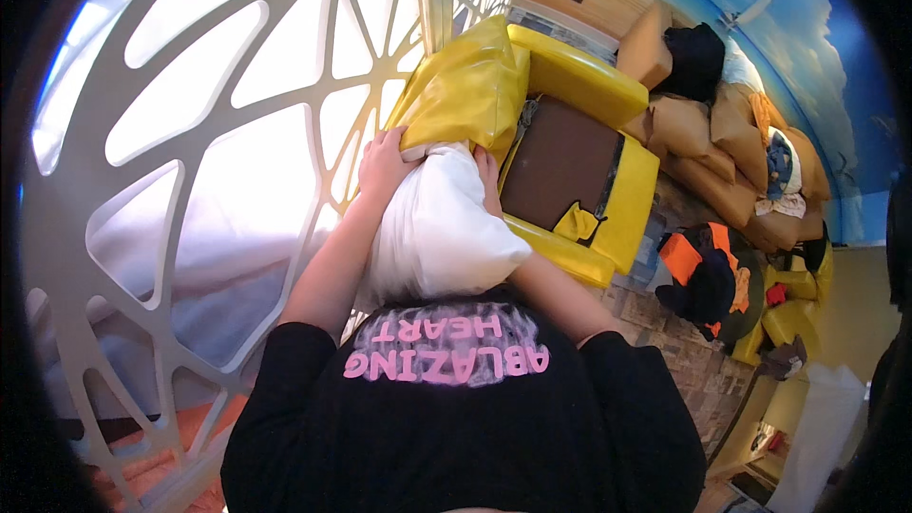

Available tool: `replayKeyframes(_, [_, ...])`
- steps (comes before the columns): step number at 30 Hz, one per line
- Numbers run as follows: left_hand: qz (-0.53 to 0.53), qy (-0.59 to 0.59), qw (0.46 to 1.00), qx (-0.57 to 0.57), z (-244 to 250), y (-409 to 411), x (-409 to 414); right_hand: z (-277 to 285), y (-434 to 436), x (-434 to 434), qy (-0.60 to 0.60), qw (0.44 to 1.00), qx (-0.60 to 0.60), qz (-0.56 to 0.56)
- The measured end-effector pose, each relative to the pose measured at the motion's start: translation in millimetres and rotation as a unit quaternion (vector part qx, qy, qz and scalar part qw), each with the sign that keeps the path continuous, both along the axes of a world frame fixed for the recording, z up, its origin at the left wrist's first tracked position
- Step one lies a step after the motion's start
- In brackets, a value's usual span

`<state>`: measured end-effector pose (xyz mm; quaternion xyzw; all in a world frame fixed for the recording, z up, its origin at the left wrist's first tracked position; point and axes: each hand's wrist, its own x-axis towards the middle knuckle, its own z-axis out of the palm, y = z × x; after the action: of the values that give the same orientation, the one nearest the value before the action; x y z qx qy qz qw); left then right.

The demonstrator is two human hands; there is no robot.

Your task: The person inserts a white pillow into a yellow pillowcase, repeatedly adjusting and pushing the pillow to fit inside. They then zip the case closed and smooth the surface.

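Note:
A white stuffed cushion (449, 228) reaches from my chest up to the open end of a shiny yellow cushion cover (463, 92). Its far end is inside the cover's mouth. My left hand (385, 164) grips the cover's edge at the left side, against the white cushion. On the other side, my right hand (488, 178) holds the cover's edge, its palm partly hidden behind the white cushion. Beyond them stands a yellow armchair (630, 206), its brown seat base (559, 157) exposed. The yellow cover rests against the chair's back side.
A white lattice partition (285, 85) rises close on my left. Several tan cushioned seats (712, 185) with clothes on them line the blue painted wall (819, 85). A round table (748, 299) bears dark and orange cloth. A small yellow cloth piece (577, 222) lies on the seat base.

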<state>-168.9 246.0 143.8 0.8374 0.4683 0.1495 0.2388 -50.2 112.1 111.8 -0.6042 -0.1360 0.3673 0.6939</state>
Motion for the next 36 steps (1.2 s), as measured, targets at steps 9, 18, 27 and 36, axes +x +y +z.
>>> replayKeyframes(9, [-0.072, -0.067, 0.992, -0.074, -19, 26, -16, -1, 25, 8, -0.361, 0.897, -0.234, -0.096])
replayKeyframes(18, [-0.11, -0.184, 0.962, -0.172, 60, 3, -22, 18, 5, -18, -0.346, 0.938, -0.027, -0.014])
replayKeyframes(27, [-0.336, 0.045, 0.937, 0.086, 107, -58, -25, 6, -12, 24, -0.401, 0.908, -0.085, 0.084])
replayKeyframes(36, [-0.361, 0.101, 0.927, 0.001, 90, -50, -35, -8, -19, 26, -0.483, 0.838, -0.22, 0.123])
